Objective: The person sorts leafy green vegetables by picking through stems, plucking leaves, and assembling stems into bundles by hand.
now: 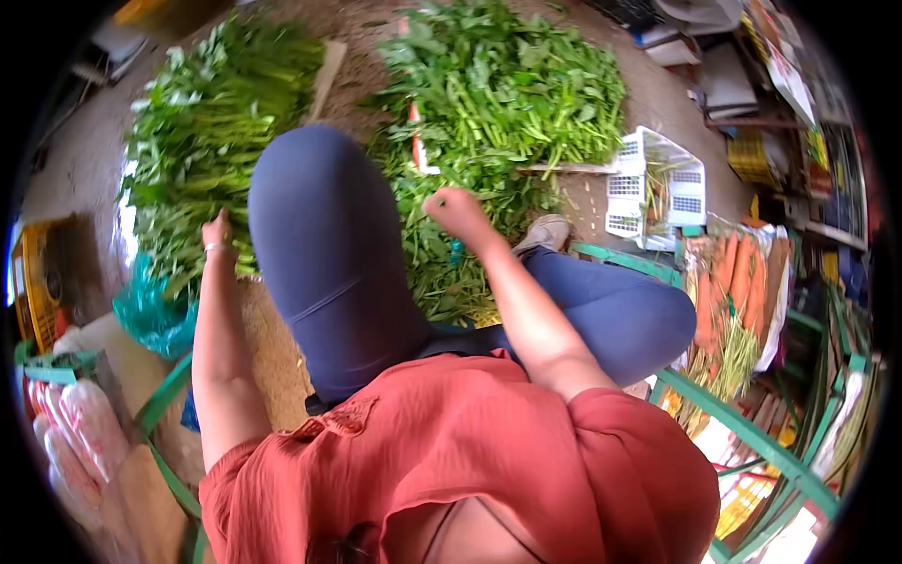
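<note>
My left hand (217, 233), with a band at its wrist, touches the near edge of a wide heap of leafy green stalks (221, 122). Its fingertips are partly lost among the leaves, so their grip is unclear. Over loose greens (451, 287) between my knees, my right hand (458, 214) is closed, thumb against curled fingers. Whatever it may hold is too small to make out. A small teal object (457, 252) lies just below that hand. Beyond it, a second heap of leafy greens (517, 89) rests on a pale board.
To the right stand a white plastic basket (625, 193) with trimmings and a bundle of carrots (733, 282) near a green metal frame (752, 432). At left lie a teal plastic bag (155, 305) and a yellow crate (42, 282). Shelving lines the far right.
</note>
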Tool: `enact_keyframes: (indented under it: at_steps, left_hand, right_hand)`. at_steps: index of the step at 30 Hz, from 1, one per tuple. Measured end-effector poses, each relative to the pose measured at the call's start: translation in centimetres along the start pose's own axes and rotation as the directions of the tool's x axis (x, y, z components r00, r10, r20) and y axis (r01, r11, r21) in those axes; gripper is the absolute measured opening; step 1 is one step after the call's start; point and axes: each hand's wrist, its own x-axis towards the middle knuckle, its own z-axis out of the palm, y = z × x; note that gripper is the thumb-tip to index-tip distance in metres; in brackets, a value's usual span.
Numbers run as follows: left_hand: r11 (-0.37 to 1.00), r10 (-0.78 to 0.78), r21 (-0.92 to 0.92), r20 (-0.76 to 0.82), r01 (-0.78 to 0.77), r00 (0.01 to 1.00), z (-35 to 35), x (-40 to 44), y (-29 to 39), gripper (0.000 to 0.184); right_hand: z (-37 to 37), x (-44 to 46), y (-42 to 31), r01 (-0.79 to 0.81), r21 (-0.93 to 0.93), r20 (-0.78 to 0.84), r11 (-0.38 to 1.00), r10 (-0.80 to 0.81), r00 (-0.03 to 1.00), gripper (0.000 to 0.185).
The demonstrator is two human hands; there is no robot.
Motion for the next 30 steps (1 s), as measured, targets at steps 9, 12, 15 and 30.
enact_keyframes:
  at_steps: [9, 12, 15, 30]
  left_hand:
    - [0.996, -0.086, -0.015, -0.251, 0.085, 0.964, -3.4, -3.7, -2.6, 0.076]
    - [0.928, -0.191, -0.33, -0.024, 0.173, 0.981, -4.1, -5.0, -3.3, 0.082]
    - [0.711, -0.194, -0.612, 0.302, 0.346, 0.933, -4.9, -5.5, -2.8, 0.092]
    - [0.583, 0.733, -0.671, 0.193, -0.458, 0.652, -8.5, -35.8, 30.5, 0.056]
  right_hand:
    - [1.1, -2.0, 1.0, -0.099, -0.112, 0.192, 0.989, 0.119, 0.974, 0.032]
    - [3.4, -1.9, 3.9, 0.021, -0.127, -0.018, 0.992, -0.024, 1.0, 0.03]
    - [2.0, -1.5, 3.6, 0.112, -0.157, -0.104, 0.981, -0.129, 0.986, 0.032]
    - [-3.9, -1.3, 4.1, -0.317, 0.156, -0.055, 0.936, 0.329, 0.943, 0.02]
